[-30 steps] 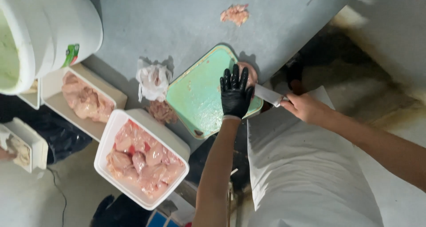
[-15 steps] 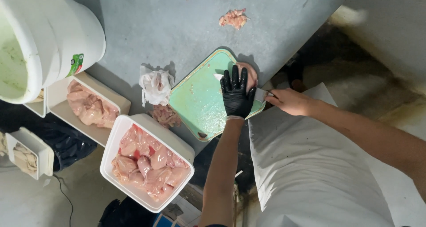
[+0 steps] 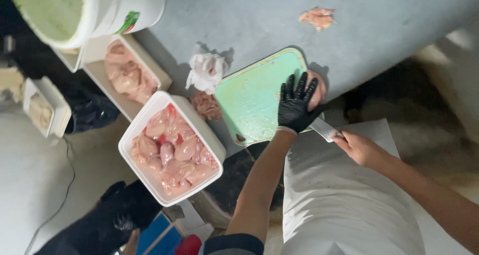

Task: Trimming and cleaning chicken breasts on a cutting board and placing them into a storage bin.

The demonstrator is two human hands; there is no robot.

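Bucket: a large white bucket point(image 3: 107, 8) is being kept at the far left corner of the grey table point(image 3: 399, 25), well apart from the cutting.
Trays: two white trays are being kept side by side; the far tray point(image 3: 149, 63) and the near tray point(image 3: 199, 130) are both being filled with raw chicken pieces, within easy reach of the board.
Rag: a crumpled white rag point(image 3: 205, 71) is being left just beside the board, handy for wiping.
Board: a green cutting board point(image 3: 249, 100) is being set at the table's edge, close to the body.
Left hand: the left hand point(image 3: 295, 104), in a black glove, is being pressed flat, fingers spread, on a piece of chicken point(image 3: 317, 88) at the board's right edge so that it is being held steady.
Right hand: the bare right hand point(image 3: 360, 147) is being closed around the handle of a knife point(image 3: 324, 128), whose blade is being passed under the gloved palm.
Scrap: a small scrap of meat point(image 3: 317, 17) is being left alone farther up the table.
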